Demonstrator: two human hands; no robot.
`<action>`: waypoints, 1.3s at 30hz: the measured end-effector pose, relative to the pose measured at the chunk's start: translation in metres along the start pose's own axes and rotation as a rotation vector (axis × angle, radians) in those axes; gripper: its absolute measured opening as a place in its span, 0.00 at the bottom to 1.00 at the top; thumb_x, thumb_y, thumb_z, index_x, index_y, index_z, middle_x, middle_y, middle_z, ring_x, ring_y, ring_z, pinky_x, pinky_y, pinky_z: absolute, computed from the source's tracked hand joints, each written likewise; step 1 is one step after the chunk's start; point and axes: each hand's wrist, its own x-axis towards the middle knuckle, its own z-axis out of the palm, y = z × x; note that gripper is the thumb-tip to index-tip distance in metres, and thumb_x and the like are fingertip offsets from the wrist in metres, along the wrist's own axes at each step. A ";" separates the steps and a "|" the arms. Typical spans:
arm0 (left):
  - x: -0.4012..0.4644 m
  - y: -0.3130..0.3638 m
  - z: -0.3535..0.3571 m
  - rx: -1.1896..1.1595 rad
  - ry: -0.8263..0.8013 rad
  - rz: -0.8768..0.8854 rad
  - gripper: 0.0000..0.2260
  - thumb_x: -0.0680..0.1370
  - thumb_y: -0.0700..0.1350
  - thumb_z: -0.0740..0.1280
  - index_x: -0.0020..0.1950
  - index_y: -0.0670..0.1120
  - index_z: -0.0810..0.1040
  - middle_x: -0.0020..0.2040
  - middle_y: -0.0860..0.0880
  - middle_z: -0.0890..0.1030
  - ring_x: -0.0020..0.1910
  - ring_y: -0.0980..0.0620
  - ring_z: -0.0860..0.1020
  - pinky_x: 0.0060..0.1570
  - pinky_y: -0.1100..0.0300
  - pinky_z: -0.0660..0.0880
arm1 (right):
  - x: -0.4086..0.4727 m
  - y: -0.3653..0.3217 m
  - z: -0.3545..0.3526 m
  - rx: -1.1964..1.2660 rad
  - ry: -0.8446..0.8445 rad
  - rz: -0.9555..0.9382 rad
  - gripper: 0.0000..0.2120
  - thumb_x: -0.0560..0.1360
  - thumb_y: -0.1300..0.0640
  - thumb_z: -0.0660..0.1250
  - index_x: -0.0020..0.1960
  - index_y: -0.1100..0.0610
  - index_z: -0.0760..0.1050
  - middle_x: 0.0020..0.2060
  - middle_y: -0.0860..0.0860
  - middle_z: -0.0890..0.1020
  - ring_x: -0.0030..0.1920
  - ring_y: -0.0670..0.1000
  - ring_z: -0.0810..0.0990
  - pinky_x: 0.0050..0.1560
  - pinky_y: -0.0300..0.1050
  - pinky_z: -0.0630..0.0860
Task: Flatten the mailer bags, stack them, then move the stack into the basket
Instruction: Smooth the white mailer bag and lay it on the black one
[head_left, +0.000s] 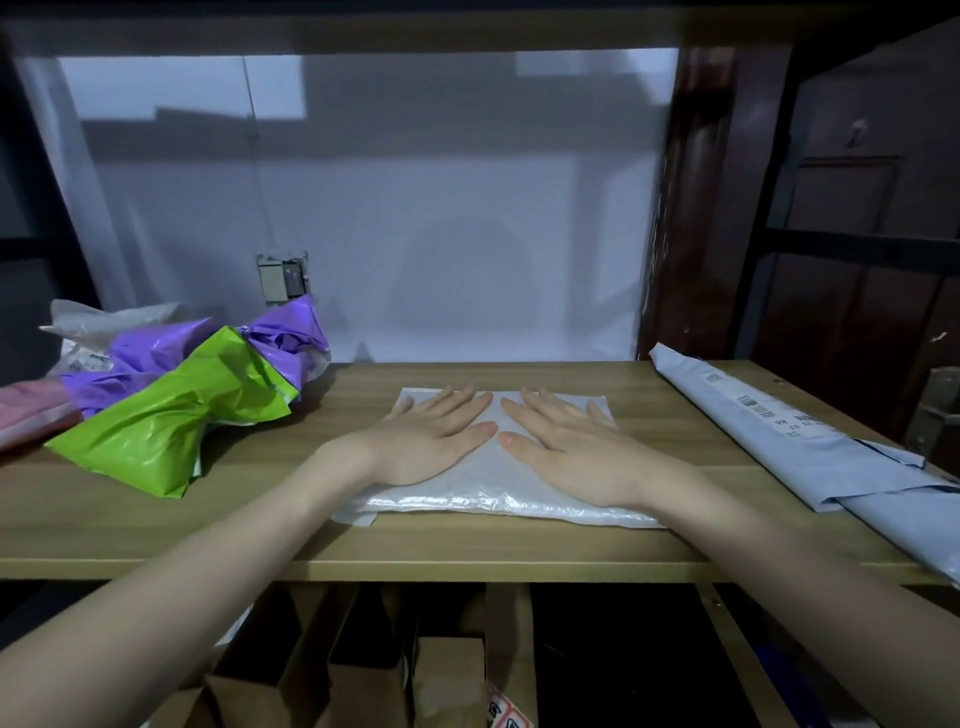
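Observation:
A white mailer bag (498, 501) lies flat in the middle of the wooden shelf (467, 545). My left hand (431, 441) and my right hand (561, 447) press palm-down on it side by side, fingers spread and thumbs nearly touching. Another white layer peeks out under its left corner. At the left lies a crumpled heap: a green mailer bag (171, 421) in front, a purple mailer bag (280, 338) behind it, a white bag (98, 322) at the back and a pink bag (26, 415) at the far left edge. No basket is in view.
A long grey-blue mailer bag (810, 447) with a printed label lies along the right side of the shelf, overhanging the front corner. A white wall with a socket (283, 278) stands behind. Brown paper bags (447, 675) stand under the shelf. Dark wooden furniture stands on the right.

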 end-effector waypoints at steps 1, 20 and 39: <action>-0.001 0.001 0.000 0.001 -0.006 0.002 0.27 0.79 0.64 0.41 0.76 0.59 0.42 0.77 0.58 0.41 0.75 0.59 0.38 0.74 0.51 0.35 | 0.001 0.000 0.000 -0.013 -0.009 0.000 0.29 0.79 0.37 0.40 0.77 0.44 0.42 0.77 0.45 0.41 0.76 0.44 0.37 0.74 0.51 0.34; -0.005 0.004 0.002 0.021 -0.048 -0.021 0.26 0.79 0.63 0.42 0.76 0.59 0.44 0.77 0.58 0.41 0.76 0.57 0.39 0.74 0.50 0.36 | 0.006 0.002 0.007 -0.045 -0.093 0.027 0.27 0.79 0.38 0.40 0.76 0.42 0.42 0.76 0.43 0.41 0.76 0.44 0.37 0.74 0.52 0.34; -0.008 -0.002 0.004 -0.153 0.384 -0.231 0.29 0.78 0.64 0.49 0.74 0.49 0.59 0.75 0.44 0.57 0.74 0.42 0.56 0.72 0.47 0.55 | 0.000 -0.001 0.007 -0.010 -0.057 0.061 0.28 0.78 0.35 0.42 0.76 0.40 0.43 0.77 0.42 0.43 0.76 0.43 0.38 0.75 0.52 0.36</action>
